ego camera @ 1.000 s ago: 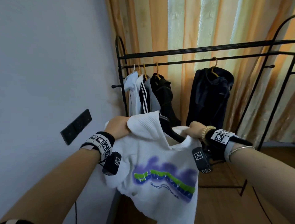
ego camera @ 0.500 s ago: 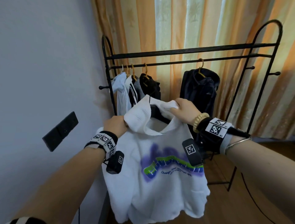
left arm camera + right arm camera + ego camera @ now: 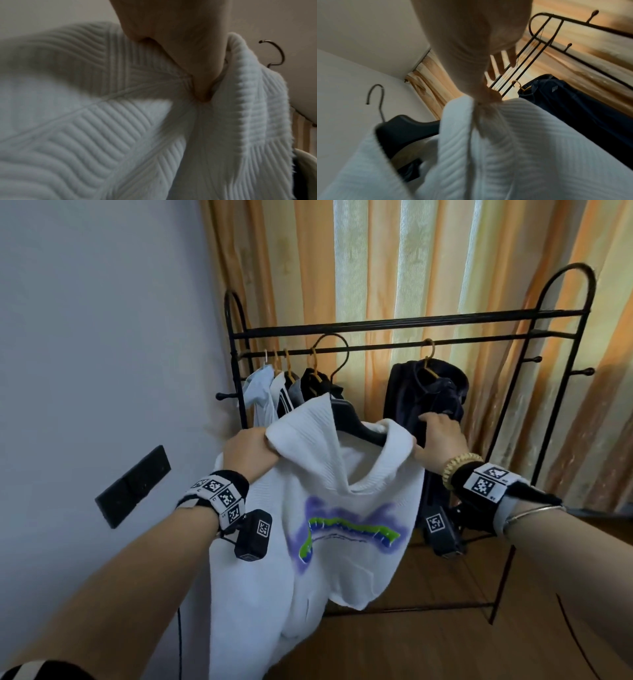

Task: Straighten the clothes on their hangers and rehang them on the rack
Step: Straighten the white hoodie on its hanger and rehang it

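A white ribbed sweater with a purple and green print hangs on a black hanger. Its hook stands up in front of the rack's lower rail, not resting on it. My left hand grips the sweater's left shoulder beside the raised collar, thumb sunk in the knit. My right hand holds the right shoulder, with the thumb tucked into the fabric and the fingers spread straight beyond it. Through the neck opening the black hanger is visible.
The black metal rack stands before orange curtains. Several garments hang bunched at its left end, and a navy garment hangs right of centre, just behind my right hand. A wall with a black panel is close on the left.
The sweater and hanger have risen toward the rack. My right hand moved from the collar out to the right shoulder. My left hand kept its grip.
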A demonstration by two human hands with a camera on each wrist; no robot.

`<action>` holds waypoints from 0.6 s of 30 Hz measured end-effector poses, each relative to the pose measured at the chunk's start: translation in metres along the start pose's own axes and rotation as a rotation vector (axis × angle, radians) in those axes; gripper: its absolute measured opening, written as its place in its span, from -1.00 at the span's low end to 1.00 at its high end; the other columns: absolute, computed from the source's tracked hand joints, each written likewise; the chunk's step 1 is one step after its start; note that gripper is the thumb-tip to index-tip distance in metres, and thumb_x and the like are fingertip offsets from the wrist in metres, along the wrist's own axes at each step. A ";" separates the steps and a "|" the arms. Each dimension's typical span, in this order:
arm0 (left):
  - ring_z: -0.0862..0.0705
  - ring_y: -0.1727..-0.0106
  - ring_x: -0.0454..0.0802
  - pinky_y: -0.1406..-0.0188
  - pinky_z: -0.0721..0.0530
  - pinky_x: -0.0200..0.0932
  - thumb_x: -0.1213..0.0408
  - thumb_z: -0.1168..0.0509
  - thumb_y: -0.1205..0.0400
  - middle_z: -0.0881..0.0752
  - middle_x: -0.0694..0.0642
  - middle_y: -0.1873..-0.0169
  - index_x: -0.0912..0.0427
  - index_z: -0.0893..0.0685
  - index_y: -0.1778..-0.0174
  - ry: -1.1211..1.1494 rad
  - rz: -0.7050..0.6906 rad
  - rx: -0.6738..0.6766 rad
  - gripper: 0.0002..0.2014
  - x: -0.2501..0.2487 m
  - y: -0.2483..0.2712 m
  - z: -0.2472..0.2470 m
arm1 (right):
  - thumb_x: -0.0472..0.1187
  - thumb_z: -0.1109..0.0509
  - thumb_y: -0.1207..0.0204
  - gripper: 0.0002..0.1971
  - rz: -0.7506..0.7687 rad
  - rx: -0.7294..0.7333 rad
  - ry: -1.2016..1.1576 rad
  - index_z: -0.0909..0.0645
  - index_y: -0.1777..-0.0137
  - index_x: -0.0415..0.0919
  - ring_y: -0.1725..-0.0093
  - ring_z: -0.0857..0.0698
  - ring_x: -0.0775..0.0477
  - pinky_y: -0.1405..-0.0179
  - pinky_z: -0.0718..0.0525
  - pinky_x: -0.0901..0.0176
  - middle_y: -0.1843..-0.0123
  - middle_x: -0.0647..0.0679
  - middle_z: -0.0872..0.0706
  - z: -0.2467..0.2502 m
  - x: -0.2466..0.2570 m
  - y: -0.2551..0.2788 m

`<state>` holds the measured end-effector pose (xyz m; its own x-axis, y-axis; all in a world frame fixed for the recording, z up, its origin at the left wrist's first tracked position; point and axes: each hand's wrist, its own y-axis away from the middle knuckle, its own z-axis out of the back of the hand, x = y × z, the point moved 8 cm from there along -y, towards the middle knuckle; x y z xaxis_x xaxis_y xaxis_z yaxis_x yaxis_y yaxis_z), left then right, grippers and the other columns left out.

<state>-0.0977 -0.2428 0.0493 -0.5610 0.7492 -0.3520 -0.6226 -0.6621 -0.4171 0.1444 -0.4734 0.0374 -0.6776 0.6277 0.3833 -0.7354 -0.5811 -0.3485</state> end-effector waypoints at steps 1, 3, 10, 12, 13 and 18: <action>-0.72 0.10 0.23 0.18 -0.49 -0.15 0.10 -0.30 -0.55 -0.78 0.13 0.18 0.14 -0.72 0.11 0.003 -0.004 -0.009 -0.80 -0.001 0.002 0.003 | -0.09 -0.45 -0.41 -0.37 -0.034 0.105 0.045 -0.37 -0.46 -0.20 -0.39 -0.48 -0.31 -0.29 -0.55 -0.18 -0.39 -0.24 -0.51 -0.008 -0.007 -0.003; -0.71 0.08 0.21 0.16 -0.46 -0.17 0.11 -0.30 -0.57 -0.78 0.12 0.15 0.14 -0.74 0.06 0.024 -0.012 -0.027 -0.79 -0.003 0.005 0.011 | -0.06 -0.51 -0.33 -0.48 0.007 0.261 0.059 -0.55 -0.29 -0.17 -0.20 -0.63 -0.22 -0.08 -0.63 -0.06 -0.20 -0.20 -0.67 -0.020 -0.004 0.000; -0.71 0.06 0.23 0.15 -0.49 -0.16 0.13 -0.23 -0.61 -0.77 0.17 0.10 0.16 -0.70 -0.01 -0.001 0.015 -0.003 -0.77 -0.007 0.010 0.016 | -0.16 -0.47 -0.41 -0.81 0.228 0.217 -0.077 -0.62 0.26 -0.30 0.16 -0.67 -0.19 0.22 -0.52 0.11 0.26 -0.17 -0.65 -0.005 0.047 0.017; -0.71 0.04 0.25 0.13 -0.51 -0.14 0.14 -0.22 -0.63 -0.76 0.20 0.07 0.20 -0.69 -0.05 -0.001 0.030 0.004 -0.75 -0.007 0.009 0.014 | -0.12 -0.45 -0.42 -0.77 0.211 0.170 -0.094 -0.53 0.36 -0.20 0.24 -0.63 -0.14 0.26 -0.48 0.13 0.33 -0.11 -0.62 0.000 0.052 0.018; -0.71 0.02 0.25 0.11 -0.54 -0.12 0.13 -0.22 -0.63 -0.76 0.22 0.05 0.20 -0.68 -0.08 0.012 0.041 0.014 -0.74 -0.007 0.008 0.013 | -0.08 -0.44 -0.42 -0.73 0.189 0.138 -0.115 -0.49 0.41 -0.14 0.28 -0.60 -0.11 0.28 -0.46 0.14 0.37 -0.07 -0.59 0.004 0.052 0.020; -0.67 -0.04 0.23 0.02 -0.66 0.07 -0.06 -0.35 -0.48 -0.70 0.15 0.02 0.17 -0.52 -0.11 0.133 -0.006 0.032 -0.56 0.003 -0.008 0.002 | 0.03 -0.38 -0.45 -0.68 0.126 -0.011 -0.161 -0.38 0.46 0.04 0.24 -0.59 -0.07 0.20 -0.44 0.16 0.31 -0.01 -0.61 0.020 0.051 0.026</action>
<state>-0.0953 -0.2352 0.0528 -0.4814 0.7472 -0.4582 -0.6438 -0.6561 -0.3937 0.0909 -0.4670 0.0651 -0.7559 0.4587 0.4671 -0.6451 -0.6436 -0.4119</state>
